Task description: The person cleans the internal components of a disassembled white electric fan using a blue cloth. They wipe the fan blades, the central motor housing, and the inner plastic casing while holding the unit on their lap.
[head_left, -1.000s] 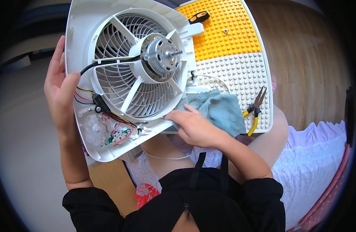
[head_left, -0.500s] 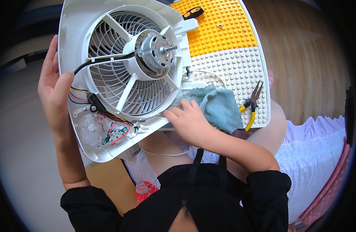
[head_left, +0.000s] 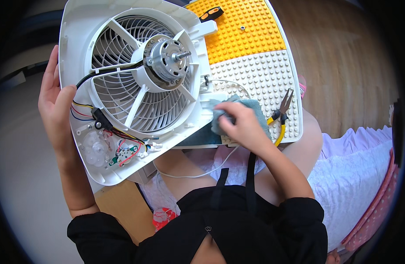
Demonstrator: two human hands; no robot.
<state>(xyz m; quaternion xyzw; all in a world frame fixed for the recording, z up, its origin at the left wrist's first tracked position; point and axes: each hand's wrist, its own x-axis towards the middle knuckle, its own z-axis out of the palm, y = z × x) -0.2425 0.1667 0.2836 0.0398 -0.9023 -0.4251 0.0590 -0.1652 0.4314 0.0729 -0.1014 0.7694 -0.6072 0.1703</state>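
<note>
Both grips are occupied: the left hand [head_left: 57, 104] holds the fan [head_left: 143, 83] by its side, thumb over the edge, and the right hand [head_left: 245, 125] is closed on the cloth [head_left: 257, 109]. The fan overhangs the near edge of the bench [head_left: 255, 68].

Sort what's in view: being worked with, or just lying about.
Apparently in use:
white fan housing, held by the left hand
teal cloth, gripped by the right hand

Lying about:
yellow-handled needle-nose pliers
small nut-like piece
black-and-orange tool handle
</note>
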